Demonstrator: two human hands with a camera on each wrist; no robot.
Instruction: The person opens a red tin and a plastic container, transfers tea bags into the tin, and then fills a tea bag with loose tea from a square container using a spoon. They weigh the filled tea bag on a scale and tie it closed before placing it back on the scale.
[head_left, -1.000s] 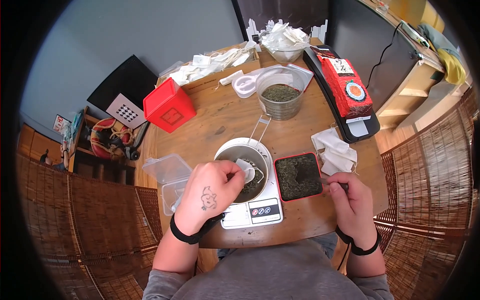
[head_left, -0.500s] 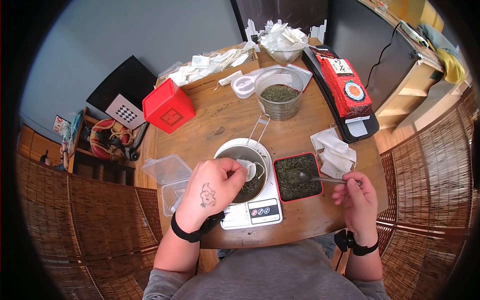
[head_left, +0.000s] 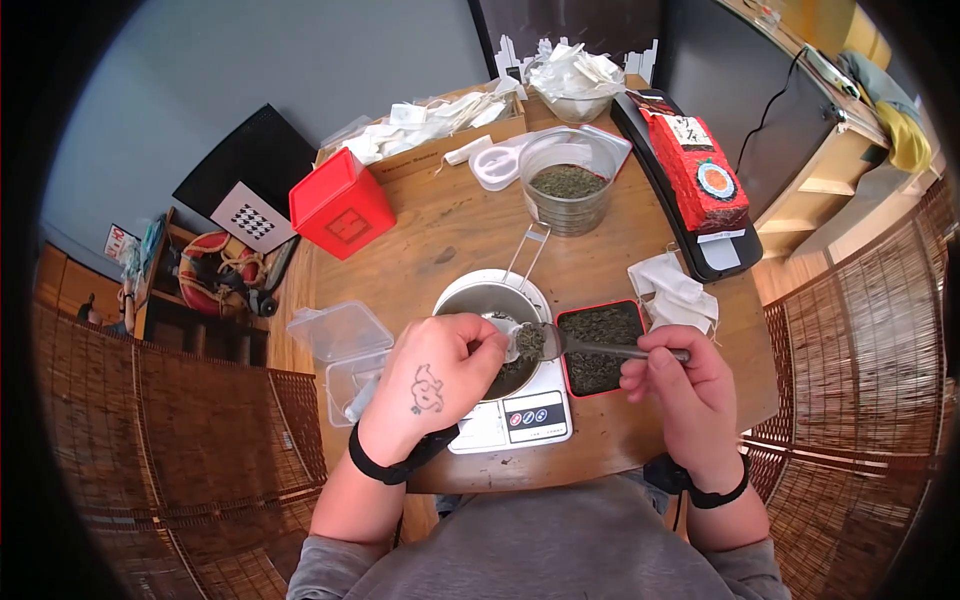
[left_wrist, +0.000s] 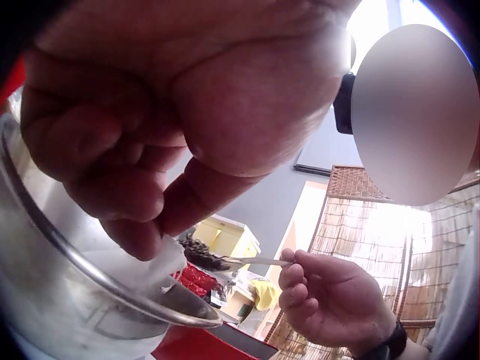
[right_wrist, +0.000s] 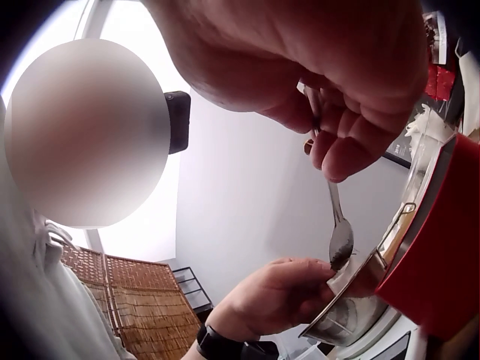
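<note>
My left hand [head_left: 445, 370] pinches a small white tea bag [left_wrist: 165, 268] over the metal pot [head_left: 470, 298], which sits on a white kitchen scale [head_left: 490, 428]. My right hand [head_left: 685, 390] holds a metal spoon [head_left: 612, 350] by its handle, thumb on top. Dark dried tea leaves [head_left: 530, 342] heap in the spoon's bowl, right at the bag's mouth. Beneath the spoon handle stands a square red tin [right_wrist: 431, 247] full of similar leaves. The lower part of the bag is hidden behind the left fingers in the head view.
White empty bags [head_left: 672, 290] lie right of the tin. Behind stand a clear tub [head_left: 570, 212] of leaves, a red box [head_left: 342, 205], a cardboard box [head_left: 430, 155] of white packets and a black sealer [head_left: 720, 258] bearing a red pack. An open plastic case [head_left: 345, 335] sits at left.
My right hand has lifted the spoon, heaped with leaves, out of the red tin and moved it left to the tea bag. The left hand still pinches the bag over the pot.
</note>
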